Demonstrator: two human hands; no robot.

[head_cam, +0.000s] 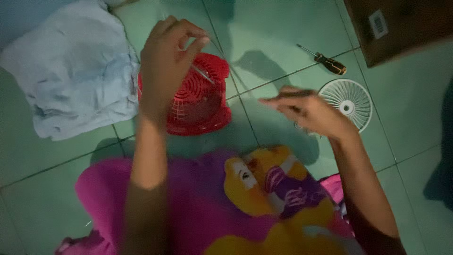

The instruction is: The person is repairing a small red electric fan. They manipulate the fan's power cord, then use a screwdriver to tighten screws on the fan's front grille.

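My left hand (165,66) is raised over a red plastic grille-like basket (200,101) on the green tiled floor, its fingertips pinched on a thin metal pin or needle (203,74) that slants down toward the basket. My right hand (306,111) hovers to the right of the basket, fingers stretched toward the left; it seems to pinch something very fine, too thin to make out. A thin thread-like line runs up from the left hand. Below both arms lies a pink cloth (198,208) with a cartoon figure printed on it.
A pale blue crumpled cloth (75,71) lies at the upper left. A screwdriver (325,60) with a dark handle and a small white round fan grille (351,101) lie at the right. A brown cardboard box (401,26) fills the top right corner.
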